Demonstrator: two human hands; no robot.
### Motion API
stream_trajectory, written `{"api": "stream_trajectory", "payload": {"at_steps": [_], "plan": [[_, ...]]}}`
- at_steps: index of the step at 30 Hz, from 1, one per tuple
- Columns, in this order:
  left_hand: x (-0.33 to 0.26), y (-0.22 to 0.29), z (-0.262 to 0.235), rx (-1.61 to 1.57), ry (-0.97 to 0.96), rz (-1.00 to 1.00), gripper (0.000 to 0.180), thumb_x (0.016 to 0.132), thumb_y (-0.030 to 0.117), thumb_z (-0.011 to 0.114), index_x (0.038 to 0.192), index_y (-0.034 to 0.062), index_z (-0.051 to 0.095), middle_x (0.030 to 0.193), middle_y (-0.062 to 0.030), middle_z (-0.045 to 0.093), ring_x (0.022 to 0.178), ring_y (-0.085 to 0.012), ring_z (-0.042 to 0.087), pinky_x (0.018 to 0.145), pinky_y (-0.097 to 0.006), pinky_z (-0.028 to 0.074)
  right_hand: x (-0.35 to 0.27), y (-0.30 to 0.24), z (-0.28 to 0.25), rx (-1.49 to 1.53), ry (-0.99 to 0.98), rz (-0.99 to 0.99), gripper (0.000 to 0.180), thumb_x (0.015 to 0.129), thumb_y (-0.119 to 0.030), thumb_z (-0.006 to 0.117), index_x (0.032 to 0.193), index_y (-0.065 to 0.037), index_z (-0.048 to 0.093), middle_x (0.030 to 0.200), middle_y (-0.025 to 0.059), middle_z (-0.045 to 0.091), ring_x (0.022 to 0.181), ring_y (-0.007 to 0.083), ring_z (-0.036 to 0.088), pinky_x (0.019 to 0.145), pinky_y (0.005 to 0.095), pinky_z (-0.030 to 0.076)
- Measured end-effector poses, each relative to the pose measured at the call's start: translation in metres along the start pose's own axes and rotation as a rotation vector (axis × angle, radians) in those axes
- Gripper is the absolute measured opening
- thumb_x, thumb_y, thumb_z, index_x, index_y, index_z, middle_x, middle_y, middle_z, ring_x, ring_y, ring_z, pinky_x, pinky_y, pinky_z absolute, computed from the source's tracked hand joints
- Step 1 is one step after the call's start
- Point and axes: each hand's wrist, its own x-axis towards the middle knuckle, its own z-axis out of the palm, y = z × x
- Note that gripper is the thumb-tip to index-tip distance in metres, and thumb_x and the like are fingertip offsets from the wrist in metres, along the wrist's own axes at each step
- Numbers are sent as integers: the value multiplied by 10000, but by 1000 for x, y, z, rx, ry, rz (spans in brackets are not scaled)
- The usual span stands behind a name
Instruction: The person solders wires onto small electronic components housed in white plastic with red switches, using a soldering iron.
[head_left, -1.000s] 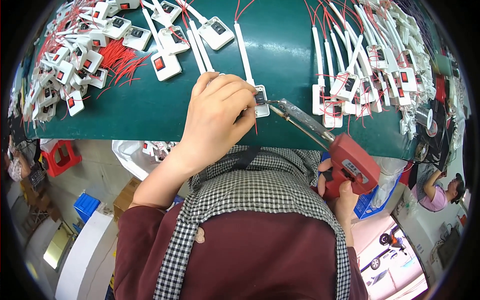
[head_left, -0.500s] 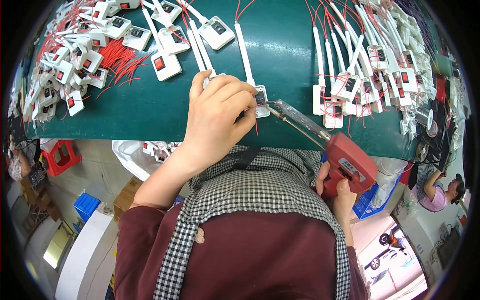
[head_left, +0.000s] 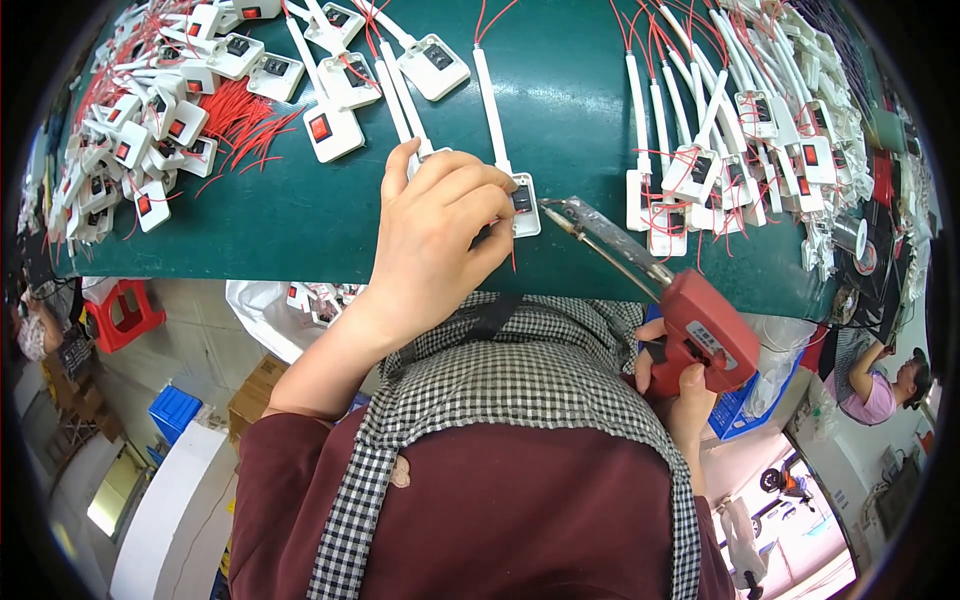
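White switch module [head_left: 522,203], centre frame on the green table [head_left: 300,215]: left hand [head_left: 435,235] is pinning it, fingers curled closed over it. Right hand [head_left: 680,385], lower right, is gripping the red soldering gun [head_left: 700,330], fist closed, tip almost touching the module. Risk: tip slipping onto the fingertips [head_left: 505,185], burning them. Versus a second ago, the gun is sitting slightly lower; the module is unmoved.

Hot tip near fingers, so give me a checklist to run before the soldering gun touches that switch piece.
1. Left hand pins the white switch piece to the green table: ok.
2. Right hand grips the red soldering gun: ok.
3. Gun tip reaches the piece: not ok, just short.
4. Fingertips away from the tip: not ok, close.
5. Solder at the tip: cannot tell.
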Motion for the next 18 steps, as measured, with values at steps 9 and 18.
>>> {"api": "stream_trajectory", "payload": {"at_steps": [9,18], "plan": [[0,2,-3,27,-26,-5,127,665,76,668,714,106,554,876,38,605,920,-149,543,965,-502,280,2,-2,2,-27,46,-23,748,746,-528,651,1126,89,463,973,205,585,543,141,526,461,236,422],[5,1,-29,0,21,-111,144,697,94,697,824,104,629,808,19,604,861,-154,559,991,-503,251,0,-2,1,-5,70,-23,739,747,-520,655,1127,84,465,971,209,584,545,143,530,462,236,429]]}}
